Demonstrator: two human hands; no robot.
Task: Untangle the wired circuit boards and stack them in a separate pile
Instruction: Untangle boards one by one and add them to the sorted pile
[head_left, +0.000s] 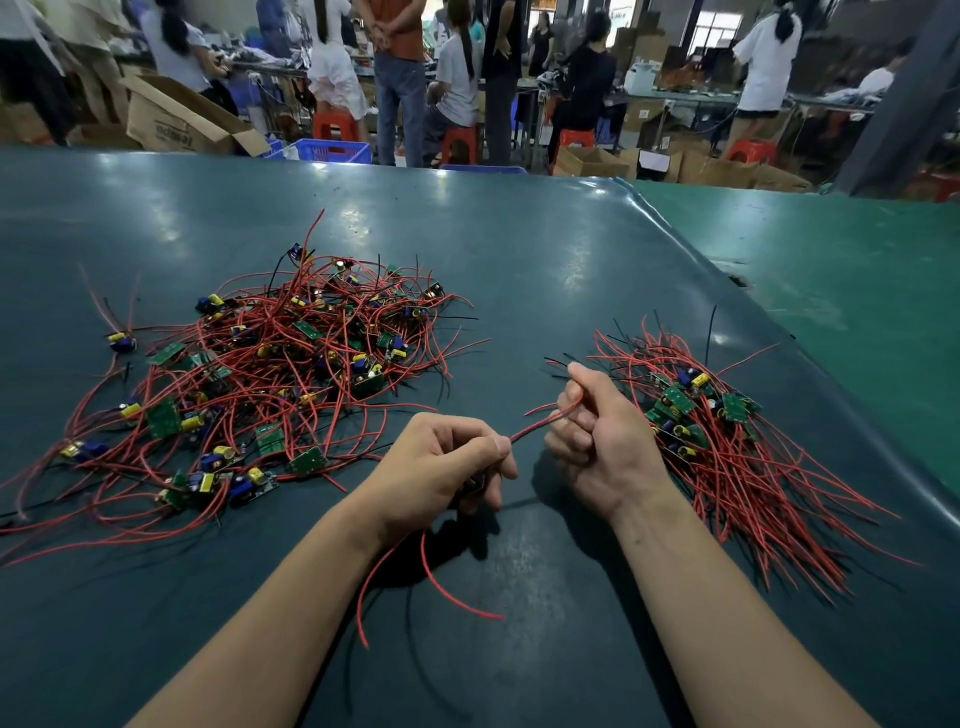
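2 hands (441, 462) (597, 431), 1 red wire (535, 426)

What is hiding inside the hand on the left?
The left hand pinches a red wire that runs across to the right hand. Something dark peeks out under its curled fingers, with more red wires hanging below. It is probably a circuit board, but the fingers cover it.

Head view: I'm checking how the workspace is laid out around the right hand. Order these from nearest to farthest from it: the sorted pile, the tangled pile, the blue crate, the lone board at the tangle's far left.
1. Sorted pile: right beside the right hand, on its right.
2. Tangled pile: across the table, left.
3. Lone board: left of the tangle.
4. Blue crate: beyond the table's far edge.
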